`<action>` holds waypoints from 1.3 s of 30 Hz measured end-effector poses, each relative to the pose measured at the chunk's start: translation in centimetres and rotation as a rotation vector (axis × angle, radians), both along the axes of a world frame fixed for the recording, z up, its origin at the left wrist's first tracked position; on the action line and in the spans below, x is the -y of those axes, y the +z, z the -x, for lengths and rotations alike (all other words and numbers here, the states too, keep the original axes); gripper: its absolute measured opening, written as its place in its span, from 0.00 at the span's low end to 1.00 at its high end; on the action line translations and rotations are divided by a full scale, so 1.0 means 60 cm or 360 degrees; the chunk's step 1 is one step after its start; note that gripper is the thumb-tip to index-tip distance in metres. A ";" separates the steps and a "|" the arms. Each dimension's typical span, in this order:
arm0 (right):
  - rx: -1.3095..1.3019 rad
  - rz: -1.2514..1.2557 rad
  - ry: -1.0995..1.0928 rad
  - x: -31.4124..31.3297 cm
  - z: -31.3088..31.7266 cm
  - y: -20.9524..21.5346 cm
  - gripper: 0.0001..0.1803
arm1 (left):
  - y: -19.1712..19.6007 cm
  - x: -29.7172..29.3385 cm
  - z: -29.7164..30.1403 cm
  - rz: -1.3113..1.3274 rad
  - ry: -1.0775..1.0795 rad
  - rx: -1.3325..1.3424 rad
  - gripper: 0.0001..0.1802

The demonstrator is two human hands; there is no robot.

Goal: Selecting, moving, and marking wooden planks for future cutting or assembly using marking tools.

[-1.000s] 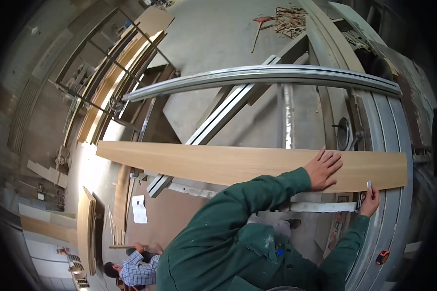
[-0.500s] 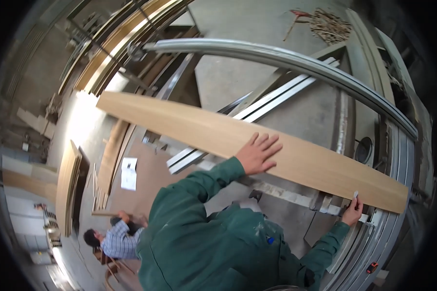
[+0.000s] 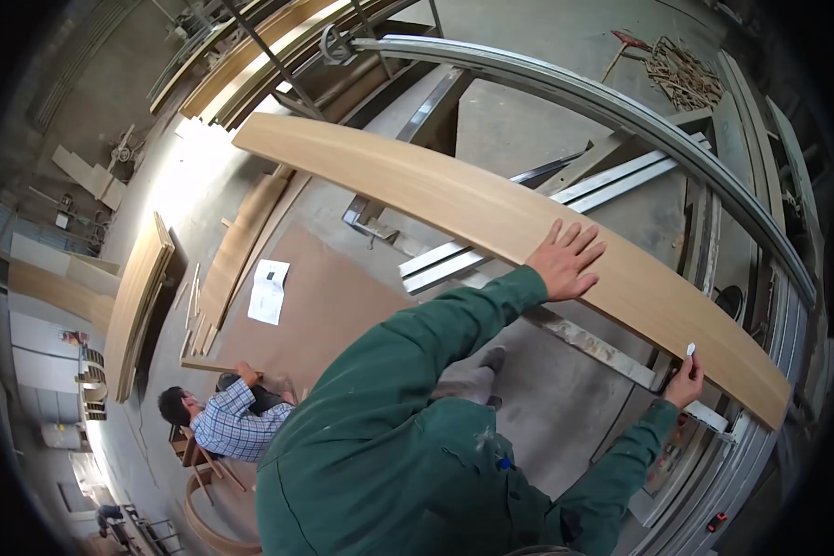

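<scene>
A long, light-coloured wooden board point(image 3: 417, 185) lies slantwise across metal rails in front of me. My left hand point(image 3: 567, 261) rests flat on its top, fingers spread, near the middle of the board. Close to the board's near edge, toward its right end, my right hand point(image 3: 686, 378) is closed with a small white piece point(image 3: 690, 350) pinched between thumb and finger. The piece is too small to name surely. Both my arms wear green sleeves.
A metal sliding beam point(image 3: 565, 79) spans beyond the board. A person in a checked shirt point(image 3: 236, 422) sits low at the left. Near them are a white paper sheet point(image 3: 268, 292) and stacked boards point(image 3: 139, 306). A tape measure point(image 3: 716, 522) lies at lower right.
My view has shifted, so the board and hands appear farther right. My left hand stays flat on the board, and my right hand keeps the white piece at its edge.
</scene>
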State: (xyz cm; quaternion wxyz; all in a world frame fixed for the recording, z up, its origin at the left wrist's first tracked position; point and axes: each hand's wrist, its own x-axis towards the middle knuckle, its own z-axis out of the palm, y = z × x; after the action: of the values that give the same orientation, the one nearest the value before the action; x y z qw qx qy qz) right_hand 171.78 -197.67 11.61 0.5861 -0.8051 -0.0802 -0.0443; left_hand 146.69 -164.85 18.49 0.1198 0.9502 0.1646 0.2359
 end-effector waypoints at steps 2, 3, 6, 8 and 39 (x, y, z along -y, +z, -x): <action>0.0063 0.0034 0.0039 -0.028 0.026 -0.002 0.12 | -0.008 0.002 -0.008 0.0026 -0.0005 0.0013 0.34; 0.0076 0.0039 0.0053 -0.044 0.041 -0.004 0.12 | -0.009 0.002 -0.009 0.0023 -0.0008 0.0002 0.34; 0.0038 0.0093 0.0093 -0.101 0.093 0.005 0.13 | -0.021 -0.002 -0.002 0.0053 -0.0095 -0.0052 0.36; 0.0254 0.0238 0.0119 -0.153 0.136 0.015 0.13 | -0.032 -0.012 0.029 0.0047 -0.0199 -0.0053 0.36; -0.0062 0.0020 0.0158 -0.578 0.595 0.042 0.16 | 0.010 -0.585 0.740 0.0036 0.0114 -0.0029 0.33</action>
State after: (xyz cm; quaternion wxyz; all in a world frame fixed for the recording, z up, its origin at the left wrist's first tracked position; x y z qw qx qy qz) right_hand 136.08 -162.99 14.11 0.5840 -0.8044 -0.1088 0.0010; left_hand 102.28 -129.77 19.08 0.1204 0.9444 0.2023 0.2295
